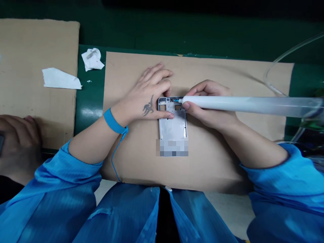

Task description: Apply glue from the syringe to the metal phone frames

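A silver metal phone frame (173, 126) lies flat on brown cardboard, its lower end blurred out. My left hand (152, 89) grips it from the left, the thumb across its face and the fingers curled at its top edge. My right hand (212, 101) is closed around the front of a long white dispensing syringe (243, 105), which lies nearly level. The syringe's blue tip (176, 100) is at the upper part of the frame; I cannot tell whether it touches.
The cardboard sheet (141, 162) covers the green bench. Crumpled white paper (92, 60) and a torn white strip (60, 78) lie at left. A clear hose (272, 72) loops at right. A blue wrist strap cord (113, 157) hangs down. Another person's hand (19, 145) is at far left.
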The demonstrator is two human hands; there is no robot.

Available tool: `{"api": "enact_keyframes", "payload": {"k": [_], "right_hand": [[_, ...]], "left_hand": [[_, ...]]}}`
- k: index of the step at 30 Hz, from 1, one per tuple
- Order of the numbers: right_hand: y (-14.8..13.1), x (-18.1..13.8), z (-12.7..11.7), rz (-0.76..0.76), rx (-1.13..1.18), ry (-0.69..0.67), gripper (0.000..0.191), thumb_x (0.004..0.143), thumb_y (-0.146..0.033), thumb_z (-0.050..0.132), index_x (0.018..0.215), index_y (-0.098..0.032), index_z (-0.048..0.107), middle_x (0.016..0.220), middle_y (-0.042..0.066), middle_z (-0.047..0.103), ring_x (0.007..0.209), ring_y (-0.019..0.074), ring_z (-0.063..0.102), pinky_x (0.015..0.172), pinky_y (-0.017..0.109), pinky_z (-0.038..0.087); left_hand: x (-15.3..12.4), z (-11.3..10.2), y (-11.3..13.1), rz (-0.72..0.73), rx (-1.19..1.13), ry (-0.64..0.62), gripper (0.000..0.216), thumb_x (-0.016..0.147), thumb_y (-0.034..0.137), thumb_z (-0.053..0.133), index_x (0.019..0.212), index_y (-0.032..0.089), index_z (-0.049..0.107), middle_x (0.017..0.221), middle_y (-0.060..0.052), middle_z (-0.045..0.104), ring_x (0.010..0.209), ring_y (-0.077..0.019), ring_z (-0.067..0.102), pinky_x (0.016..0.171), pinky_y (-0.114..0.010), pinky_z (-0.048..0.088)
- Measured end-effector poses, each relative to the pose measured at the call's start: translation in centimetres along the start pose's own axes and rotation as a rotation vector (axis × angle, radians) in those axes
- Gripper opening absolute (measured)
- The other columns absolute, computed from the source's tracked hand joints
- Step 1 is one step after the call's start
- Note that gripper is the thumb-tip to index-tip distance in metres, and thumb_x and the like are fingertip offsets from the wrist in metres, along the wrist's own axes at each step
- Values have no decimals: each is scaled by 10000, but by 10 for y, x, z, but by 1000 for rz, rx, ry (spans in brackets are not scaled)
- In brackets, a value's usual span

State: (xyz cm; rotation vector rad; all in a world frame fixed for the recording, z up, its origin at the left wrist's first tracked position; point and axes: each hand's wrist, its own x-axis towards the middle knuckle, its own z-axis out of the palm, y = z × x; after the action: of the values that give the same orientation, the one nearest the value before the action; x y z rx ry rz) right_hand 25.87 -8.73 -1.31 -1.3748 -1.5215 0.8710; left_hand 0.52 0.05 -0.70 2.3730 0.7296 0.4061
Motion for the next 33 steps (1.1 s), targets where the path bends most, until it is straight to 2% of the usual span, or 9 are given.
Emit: {"api": "enact_keyframes", "payload": {"k": [7, 13, 18, 27, 33], "right_hand": [[-4, 1, 0, -17, 37, -53, 377, 767, -553, 1000, 894, -298, 755, 847, 32, 836, 653, 207, 732, 571, 352, 600], [-2, 2, -1, -18, -11, -71, 416, 765, -599, 1008, 908, -284, 776, 835, 36, 837, 657, 211, 743, 567, 336, 605], [-3, 2, -2, -31, -44, -79, 365, 801, -525, 983, 927, -249, 781, 821, 35, 834, 638, 185, 744, 572, 295, 597], [-5, 2, -1, -42, -21, -110, 323, 817, -473, 969, 947, -247, 778, 864, 45, 846, 671, 189, 762, 586, 293, 605], [-3, 1, -3, -35, -32, -110, 377, 809, -532, 992, 936, -254, 771, 858, 48, 842, 666, 198, 769, 595, 309, 627]], "left_hand": [[-2, 0, 2, 11, 21, 20, 685, 807, 894, 847, 1121, 295, 739, 1730, -124, 570, 1757, -481, 308, 1461, -718, 242], [-3, 2, 1, 24, 31, 32, 681, 821, 886, 851, 1113, 284, 725, 1721, -131, 573, 1749, -488, 323, 1457, -732, 229], [-2, 3, -2, 37, 24, 38, 754, 806, 942, 822, 1103, 258, 716, 1701, -150, 577, 1749, -512, 314, 1451, -759, 200], [-3, 3, -1, 35, -14, 54, 739, 801, 925, 844, 1077, 253, 706, 1672, -151, 588, 1746, -509, 324, 1454, -747, 186], [-4, 2, 1, 29, -11, 47, 700, 816, 886, 864, 1084, 259, 707, 1679, -143, 584, 1754, -501, 311, 1458, -741, 193]]}}
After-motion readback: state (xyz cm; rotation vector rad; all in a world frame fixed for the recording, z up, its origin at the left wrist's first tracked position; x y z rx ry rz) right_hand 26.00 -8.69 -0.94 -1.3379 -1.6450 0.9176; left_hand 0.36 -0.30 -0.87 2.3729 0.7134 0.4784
